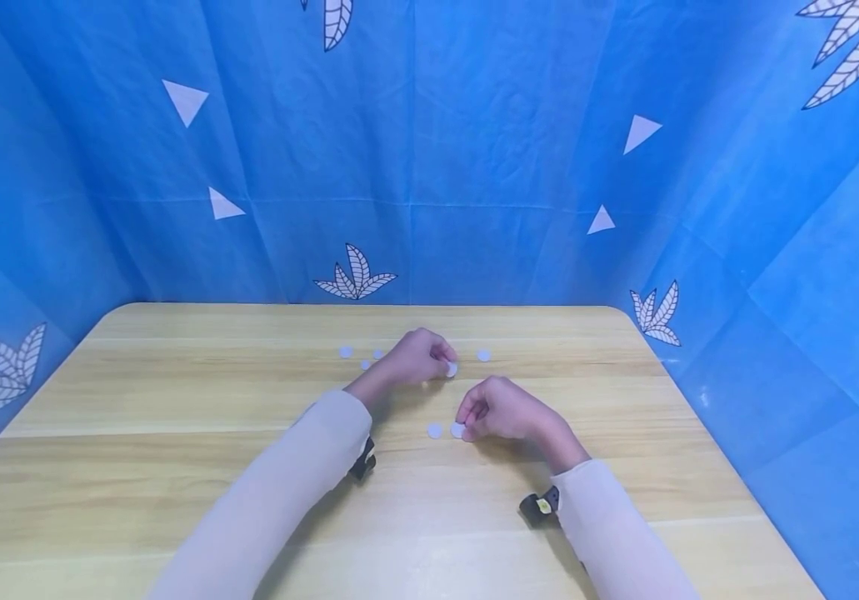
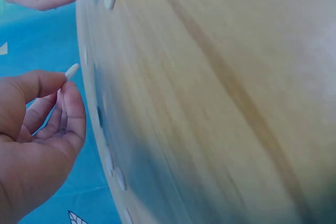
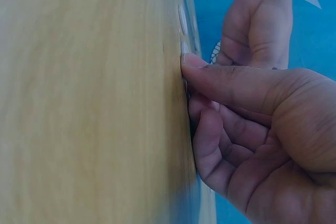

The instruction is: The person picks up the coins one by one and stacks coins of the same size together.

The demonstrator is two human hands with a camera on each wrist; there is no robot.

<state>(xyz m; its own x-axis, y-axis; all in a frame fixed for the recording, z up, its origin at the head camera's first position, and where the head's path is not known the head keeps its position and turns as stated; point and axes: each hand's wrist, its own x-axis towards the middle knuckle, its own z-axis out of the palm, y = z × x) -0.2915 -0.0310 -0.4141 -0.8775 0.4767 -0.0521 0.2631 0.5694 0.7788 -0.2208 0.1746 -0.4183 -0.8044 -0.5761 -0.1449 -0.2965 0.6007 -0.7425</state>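
Note:
My left hand (image 1: pixel 417 357) pinches a small round white disc (image 1: pixel 451 369) between thumb and fingertips, toward the far side of the table. In the left wrist view that disc (image 2: pixel 72 71) is tilted and held off the tabletop. Nearer to me, my right hand (image 1: pixel 510 410) has its thumb and index finger on another white disc (image 1: pixel 458 430), low at the table surface. A similar disc (image 1: pixel 435 431) lies flat just left of it. In the right wrist view the thumb covers part of the right hand's disc (image 3: pixel 184 47).
Several more white discs lie flat along the far part of the wooden table (image 1: pixel 174 467): one disc (image 1: pixel 484 356) right of the left hand, others, including a disc (image 1: pixel 346 352), left of it. A blue patterned curtain (image 1: pixel 489 167) surrounds the table's back and sides.

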